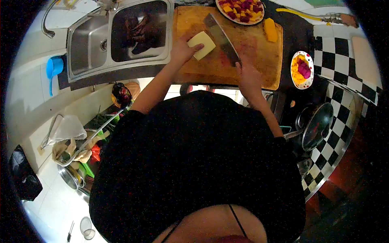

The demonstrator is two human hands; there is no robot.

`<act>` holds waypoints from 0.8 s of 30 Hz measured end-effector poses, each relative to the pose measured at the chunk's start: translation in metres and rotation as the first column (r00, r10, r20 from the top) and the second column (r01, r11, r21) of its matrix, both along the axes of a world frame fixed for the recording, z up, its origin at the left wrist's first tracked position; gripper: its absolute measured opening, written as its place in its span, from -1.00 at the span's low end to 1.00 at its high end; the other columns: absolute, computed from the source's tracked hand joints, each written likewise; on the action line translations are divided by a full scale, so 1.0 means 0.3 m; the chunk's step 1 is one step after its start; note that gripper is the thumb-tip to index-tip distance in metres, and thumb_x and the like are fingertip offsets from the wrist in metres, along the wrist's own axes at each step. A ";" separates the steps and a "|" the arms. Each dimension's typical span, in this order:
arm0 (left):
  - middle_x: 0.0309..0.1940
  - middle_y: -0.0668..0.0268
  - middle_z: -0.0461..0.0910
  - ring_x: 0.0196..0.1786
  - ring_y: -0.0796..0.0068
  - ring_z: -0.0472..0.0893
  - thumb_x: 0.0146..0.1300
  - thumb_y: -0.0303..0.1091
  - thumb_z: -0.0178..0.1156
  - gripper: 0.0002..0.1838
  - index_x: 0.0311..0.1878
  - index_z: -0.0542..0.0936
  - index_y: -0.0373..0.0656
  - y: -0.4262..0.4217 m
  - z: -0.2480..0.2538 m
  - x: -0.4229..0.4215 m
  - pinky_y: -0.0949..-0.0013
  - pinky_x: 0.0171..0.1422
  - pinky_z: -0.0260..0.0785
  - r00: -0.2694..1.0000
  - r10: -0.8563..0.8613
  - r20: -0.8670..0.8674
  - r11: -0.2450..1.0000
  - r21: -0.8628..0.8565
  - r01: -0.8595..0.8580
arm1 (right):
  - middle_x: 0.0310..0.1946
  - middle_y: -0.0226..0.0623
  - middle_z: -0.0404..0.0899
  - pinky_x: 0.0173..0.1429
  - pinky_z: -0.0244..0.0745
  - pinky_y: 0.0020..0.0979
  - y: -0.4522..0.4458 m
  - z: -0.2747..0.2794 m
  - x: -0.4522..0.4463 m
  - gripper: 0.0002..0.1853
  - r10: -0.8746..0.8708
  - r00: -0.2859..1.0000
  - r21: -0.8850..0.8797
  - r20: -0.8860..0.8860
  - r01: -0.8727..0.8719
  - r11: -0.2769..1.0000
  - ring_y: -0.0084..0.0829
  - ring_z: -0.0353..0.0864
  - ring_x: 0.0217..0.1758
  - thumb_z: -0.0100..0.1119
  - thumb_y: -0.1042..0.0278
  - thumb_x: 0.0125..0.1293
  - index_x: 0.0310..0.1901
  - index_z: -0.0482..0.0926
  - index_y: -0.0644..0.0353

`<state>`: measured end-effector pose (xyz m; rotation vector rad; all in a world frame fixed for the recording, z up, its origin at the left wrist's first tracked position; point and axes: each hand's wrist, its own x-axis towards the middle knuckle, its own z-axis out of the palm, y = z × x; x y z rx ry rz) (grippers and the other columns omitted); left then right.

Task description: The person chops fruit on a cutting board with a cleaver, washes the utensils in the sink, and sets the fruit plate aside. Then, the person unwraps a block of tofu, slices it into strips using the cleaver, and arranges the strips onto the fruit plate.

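Observation:
A pale yellow block [201,45] is held in my left hand [185,50], thumb on its top face, over the left part of a wooden cutting board [194,75]. My right hand [249,77] is closed round the handle of a wide-bladed knife [223,39]. The blade points up and to the left, to the right of the block and apart from it. An orange-yellow piece [270,30] lies at the board's upper right. Beside it, a plate [262,17] of yellow and dark red cubes overlaps the board's top edge.
Left of the board is a double steel sink [90,48] with dark items in its right basin. A blue dipper [54,68] hangs at the left wall. On the right are a small plate [294,82] of yellow and magenta pieces and a lidded pan [318,126].

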<state>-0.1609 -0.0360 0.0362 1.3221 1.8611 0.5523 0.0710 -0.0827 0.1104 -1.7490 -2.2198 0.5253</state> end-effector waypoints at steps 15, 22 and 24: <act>-0.29 0.10 0.60 -0.23 0.19 0.60 -0.13 -0.17 0.41 -0.51 -0.14 0.56 -0.25 -0.018 -0.009 -0.009 0.27 -0.13 0.42 0.990 -0.014 0.140 0.977 0.215 -0.016 | -0.45 0.04 0.52 -0.38 0.44 -0.02 0.034 0.014 -0.062 -0.73 0.141 0.975 -0.163 0.173 -0.113 0.980 0.03 0.56 -0.39 -0.18 0.29 0.33 0.01 0.27 0.20; -0.18 0.04 0.53 -0.08 0.13 0.54 -0.09 -0.06 0.36 -0.44 -0.03 0.55 -0.17 -0.008 -0.086 -0.011 0.19 -0.03 0.39 0.992 -0.029 0.125 0.964 0.264 -0.005 | -0.43 0.11 0.54 -0.34 0.43 0.03 0.076 -0.012 -0.057 -0.70 0.213 0.956 -0.162 0.200 -0.182 0.970 0.09 0.55 -0.36 -0.25 0.27 0.36 0.02 0.27 0.25; -0.12 0.02 0.49 -0.03 0.11 0.50 -0.08 -0.01 0.34 -0.42 0.01 0.54 -0.13 -0.013 -0.040 -0.012 0.17 0.01 0.37 0.998 -0.054 -0.021 0.977 0.205 0.057 | -0.42 0.12 0.54 -0.33 0.43 0.03 0.090 -0.009 -0.052 -0.68 0.234 0.956 -0.165 0.176 -0.206 0.965 0.10 0.55 -0.35 -0.26 0.27 0.36 0.03 0.26 0.27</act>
